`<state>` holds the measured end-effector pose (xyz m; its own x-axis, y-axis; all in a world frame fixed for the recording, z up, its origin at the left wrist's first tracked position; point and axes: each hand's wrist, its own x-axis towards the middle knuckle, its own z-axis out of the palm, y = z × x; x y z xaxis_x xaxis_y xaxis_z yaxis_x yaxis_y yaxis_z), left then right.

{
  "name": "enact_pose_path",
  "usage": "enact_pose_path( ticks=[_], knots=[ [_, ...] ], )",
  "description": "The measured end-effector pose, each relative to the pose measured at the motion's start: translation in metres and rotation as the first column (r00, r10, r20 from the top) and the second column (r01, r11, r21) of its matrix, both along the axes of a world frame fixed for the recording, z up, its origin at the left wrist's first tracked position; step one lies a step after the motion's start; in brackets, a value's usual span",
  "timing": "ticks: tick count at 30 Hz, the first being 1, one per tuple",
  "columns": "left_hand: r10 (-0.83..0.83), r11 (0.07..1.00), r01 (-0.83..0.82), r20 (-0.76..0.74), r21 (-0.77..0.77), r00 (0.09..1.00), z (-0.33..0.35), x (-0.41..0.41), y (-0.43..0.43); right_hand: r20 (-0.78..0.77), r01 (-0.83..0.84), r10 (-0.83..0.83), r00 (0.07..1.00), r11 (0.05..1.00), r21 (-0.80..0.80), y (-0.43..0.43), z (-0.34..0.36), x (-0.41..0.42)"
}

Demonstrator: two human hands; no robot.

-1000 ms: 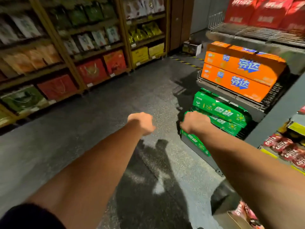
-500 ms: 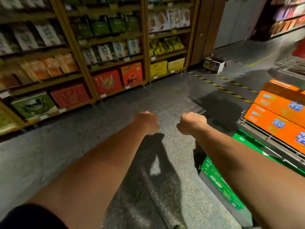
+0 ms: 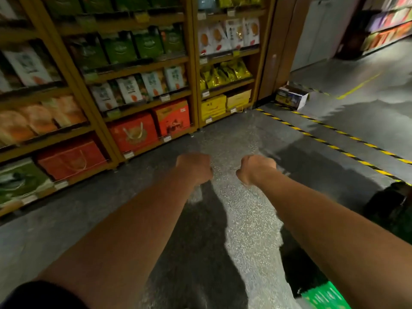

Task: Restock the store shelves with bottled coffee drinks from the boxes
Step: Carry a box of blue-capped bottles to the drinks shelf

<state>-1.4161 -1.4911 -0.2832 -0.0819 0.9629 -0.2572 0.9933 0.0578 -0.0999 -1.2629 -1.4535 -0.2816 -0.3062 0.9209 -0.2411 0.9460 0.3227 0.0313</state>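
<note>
Both my arms reach forward over the grey speckled aisle floor. My left hand (image 3: 194, 167) is curled into a fist and holds nothing. My right hand (image 3: 256, 169) is curled the same way, a little to its right, also holding nothing. No bottled coffee drinks are in view. A small open cardboard box (image 3: 292, 97) lies on the floor at the far right, beside the end of the wooden shelving; its contents cannot be made out.
Wooden shelves (image 3: 142, 70) along the left hold packaged snacks, red gift boxes (image 3: 133, 132) and yellow boxes (image 3: 213, 107). A yellow-black hazard stripe (image 3: 330, 143) crosses the floor at right. A green carton's corner (image 3: 325, 297) shows at bottom right.
The view has swung left: the orange and green drink cartons on the right have left the frame, and the left shelves fill more of it. Both fists stay held out in front.
</note>
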Motion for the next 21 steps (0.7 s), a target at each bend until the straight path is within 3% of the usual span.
enact_pose_path(
  ticks=[4, 8, 14, 21],
  knots=[
    [-0.098, 0.993, 0.097, -0.011, -0.062, 0.995, 0.008, -0.038, 0.091, 0.003, 0.098, -0.098, 0.995, 0.995, -0.027, 0.072, 0.008, -0.029],
    [-0.157, 0.988, 0.156, -0.028, -0.019, 0.987, 0.016, -0.052, 0.18, -0.029, 0.178, -0.179, 0.983, 0.984, -0.019, 0.145, 0.015, -0.038],
    [-0.259, 0.956, 0.261, 0.038, -0.135, 0.965, 0.007, -0.028, 0.321, -0.001, 0.268, -0.268, 0.963, 0.963, -0.001, 0.27, 0.0, -0.025],
    [-0.289, 0.95, 0.29, 0.019, -0.115, 0.957, 0.016, 0.006, 0.508, -0.035, 0.282, -0.282, 0.959, 0.959, 0.016, 0.465, 0.002, 0.002]
  ],
)
